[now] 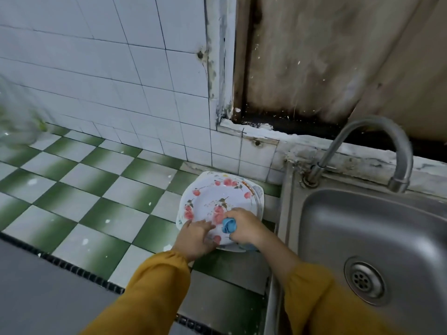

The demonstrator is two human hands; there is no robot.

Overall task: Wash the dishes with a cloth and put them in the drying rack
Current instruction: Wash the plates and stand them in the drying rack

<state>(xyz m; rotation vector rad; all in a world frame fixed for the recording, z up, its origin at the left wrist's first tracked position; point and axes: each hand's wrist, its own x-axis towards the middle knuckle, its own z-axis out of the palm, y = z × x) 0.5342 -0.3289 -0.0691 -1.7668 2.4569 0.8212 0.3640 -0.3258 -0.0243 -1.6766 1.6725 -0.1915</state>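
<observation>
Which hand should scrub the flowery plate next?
Right. The right hand grips the blue cloth on the flowery plate, while the left hand only presses its near edge, probably steadying it.

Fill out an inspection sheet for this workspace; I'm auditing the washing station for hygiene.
Surface: green-and-white tiled counter, white specks on it.
Job's things: floral plate atop a stack beside the steel sink; blue cloth on it; drying rack not in view.
Clutter: blurred clear object at far left, unidentifiable.
Hands: left hand rests on the plate's near rim; right hand grips the cloth.
Cables: nothing seen.
Surroundings: tap over the sink; white tiled wall; stained panel.
</observation>
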